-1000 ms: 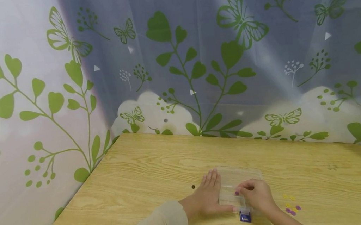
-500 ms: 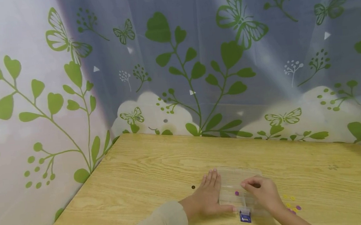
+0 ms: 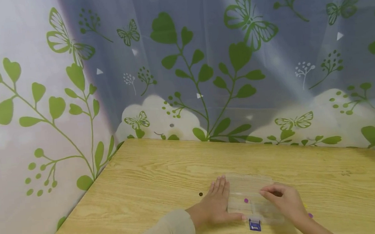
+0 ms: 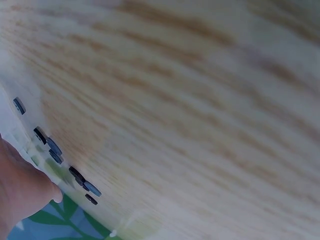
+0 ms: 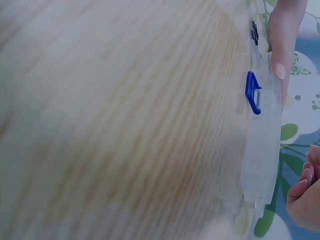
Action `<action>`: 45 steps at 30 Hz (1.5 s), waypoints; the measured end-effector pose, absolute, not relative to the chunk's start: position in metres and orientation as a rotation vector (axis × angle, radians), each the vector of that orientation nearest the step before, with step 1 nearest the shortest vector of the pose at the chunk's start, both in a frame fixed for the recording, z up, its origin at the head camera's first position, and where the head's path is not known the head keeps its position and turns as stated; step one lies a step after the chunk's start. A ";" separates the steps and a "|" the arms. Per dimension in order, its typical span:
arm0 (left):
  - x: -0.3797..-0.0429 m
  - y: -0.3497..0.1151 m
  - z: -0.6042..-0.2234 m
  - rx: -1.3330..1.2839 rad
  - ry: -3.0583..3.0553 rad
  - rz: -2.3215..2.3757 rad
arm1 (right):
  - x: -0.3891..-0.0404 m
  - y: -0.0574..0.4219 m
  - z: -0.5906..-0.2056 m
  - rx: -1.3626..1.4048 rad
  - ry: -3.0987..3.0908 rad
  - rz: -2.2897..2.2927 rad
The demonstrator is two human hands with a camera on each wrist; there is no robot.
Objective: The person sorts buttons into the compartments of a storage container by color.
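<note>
Here, the see-through box [image 3: 242,186] sits on the wooden tabletop [image 3: 146,179]. The left hand [image 3: 215,204] rests flat at the box's left side, its grip spread, with the thumb along the near edge. The right hand [image 3: 283,201] is over the right part of the box. Its grip is curled, thumb and fingertips pressed together. I can't tell if it touches the box.

A small purple disc [image 3: 246,201] shows within the box's outline, near the middle. A blue clip [image 3: 254,225] is on the box's near side.

A wide stretch of wood lies past the box, up to the far edge, where a leafy cloth [image 3: 209,63] rises. More wood runs out to the box's left and right. The near edge is cut off.

Right of the box, a yellow disc [image 3: 305,205] and another purple disc [image 3: 310,215] peek out, partly hidden by the right wrist. Farther right are pale bits [image 3: 346,173], too faint to name. One dark disc [image 3: 201,194] lies left of the box, past the left hand. The left wrist view shows a bunch of dark and gray discs [image 4: 54,146]; some overlap, so they are hard to count.
</note>
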State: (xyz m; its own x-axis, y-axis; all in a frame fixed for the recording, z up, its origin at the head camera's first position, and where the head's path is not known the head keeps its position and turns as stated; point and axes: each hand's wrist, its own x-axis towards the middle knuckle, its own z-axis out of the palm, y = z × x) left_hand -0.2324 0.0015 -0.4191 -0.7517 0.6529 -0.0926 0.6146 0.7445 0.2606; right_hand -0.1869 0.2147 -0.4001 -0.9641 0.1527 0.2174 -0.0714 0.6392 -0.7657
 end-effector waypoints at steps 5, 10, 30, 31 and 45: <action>-0.232 0.002 -0.418 1.009 2.759 0.325 | -0.183 0.224 -0.399 -0.109 -2.625 1.234; -0.233 0.001 -0.418 1.019 2.750 0.332 | -0.180 0.234 -0.399 -0.175 -2.677 1.221; -0.233 0.001 -0.419 1.022 2.754 0.330 | -0.162 0.270 -0.406 -0.197 -2.775 1.247; -0.232 0.001 -0.419 1.021 2.754 0.331 | -0.161 0.272 -0.407 -0.203 -2.782 1.229; -0.232 0.002 -0.416 1.019 2.747 0.342 | -0.152 0.294 -0.415 -0.334 -2.856 1.185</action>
